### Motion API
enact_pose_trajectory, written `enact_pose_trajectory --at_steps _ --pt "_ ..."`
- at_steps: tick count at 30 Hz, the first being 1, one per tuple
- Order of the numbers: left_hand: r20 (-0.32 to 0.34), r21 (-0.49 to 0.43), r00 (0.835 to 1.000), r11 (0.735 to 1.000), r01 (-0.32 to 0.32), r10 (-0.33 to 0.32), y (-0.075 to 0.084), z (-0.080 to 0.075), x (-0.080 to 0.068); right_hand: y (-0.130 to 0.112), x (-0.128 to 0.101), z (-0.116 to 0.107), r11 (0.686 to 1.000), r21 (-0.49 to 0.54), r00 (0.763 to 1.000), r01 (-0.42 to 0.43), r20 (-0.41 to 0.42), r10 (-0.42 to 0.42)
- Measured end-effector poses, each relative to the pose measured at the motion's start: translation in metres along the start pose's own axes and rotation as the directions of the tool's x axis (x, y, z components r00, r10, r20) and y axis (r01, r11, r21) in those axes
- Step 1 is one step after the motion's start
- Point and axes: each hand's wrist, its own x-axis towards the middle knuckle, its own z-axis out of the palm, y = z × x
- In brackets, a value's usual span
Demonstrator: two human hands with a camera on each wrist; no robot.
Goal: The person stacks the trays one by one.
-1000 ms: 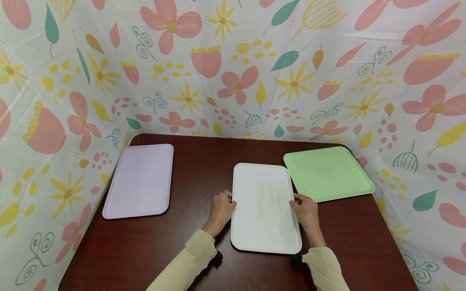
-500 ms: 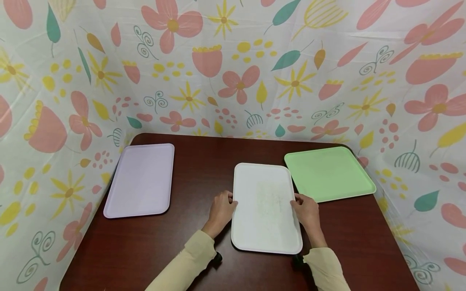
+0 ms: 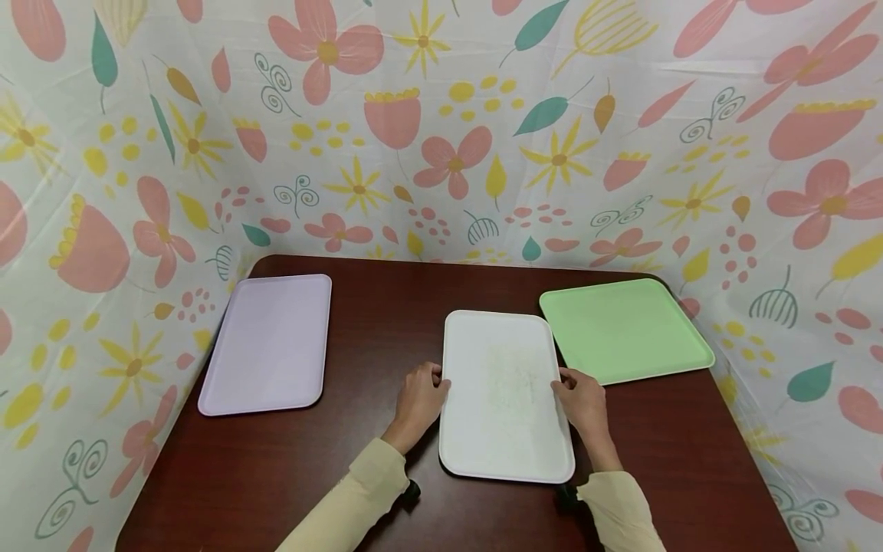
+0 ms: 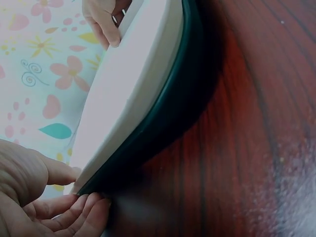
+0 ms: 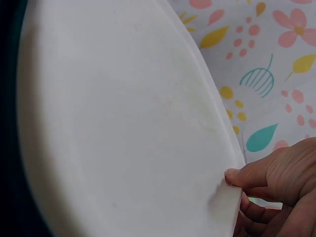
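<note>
A white rectangular tray [image 3: 507, 429] with rounded corners lies in front of the person, faintly stained in the middle. My left hand [image 3: 418, 402] pinches its left rim, thumb on top and fingers curled under the edge. On the opposite rim, my right hand [image 3: 582, 402] holds it the same way, with the thumb [image 5: 232, 176] over the lip. Under the white tray shows a dark green tray-like edge [image 4: 143, 133], close below it in the left wrist view. Most of that dark piece is hidden.
A lilac tray [image 3: 269, 345] lies at the left of the dark wooden table [image 3: 372, 307]. At the right lies a green tray [image 3: 624, 330], its near-left corner close to the white one. A flowered cloth [image 3: 448, 153] hangs behind and on both sides.
</note>
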Motion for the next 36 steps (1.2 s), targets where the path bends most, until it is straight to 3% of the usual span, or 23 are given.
enact_pose_trajectory --at_steps 9,14,22,30,36 --pt "-0.021 0.07 1.0 0.997 -0.02 0.022 0.003 0.0 0.0 0.007 -0.003 -0.009 0.999 0.025 1.0 -0.026 -0.006 0.026" --pt "-0.044 0.126 0.998 0.991 -0.048 0.053 0.006 -0.002 0.0 0.011 -0.003 -0.017 0.998 0.054 0.993 -0.042 -0.106 0.048" --pt "-0.073 0.138 0.993 0.987 -0.084 0.095 0.017 -0.007 0.003 0.025 -0.003 -0.036 0.987 0.12 0.96 -0.109 -0.246 0.136" --pt "-0.075 0.16 0.991 0.982 -0.1 0.113 0.027 -0.008 0.007 0.044 -0.002 -0.055 0.962 0.201 0.952 -0.182 -0.207 0.224" --pt "-0.055 0.156 0.988 0.978 -0.137 0.147 0.037 -0.008 0.012 0.056 0.005 -0.061 0.958 0.179 0.946 -0.223 -0.198 0.257"
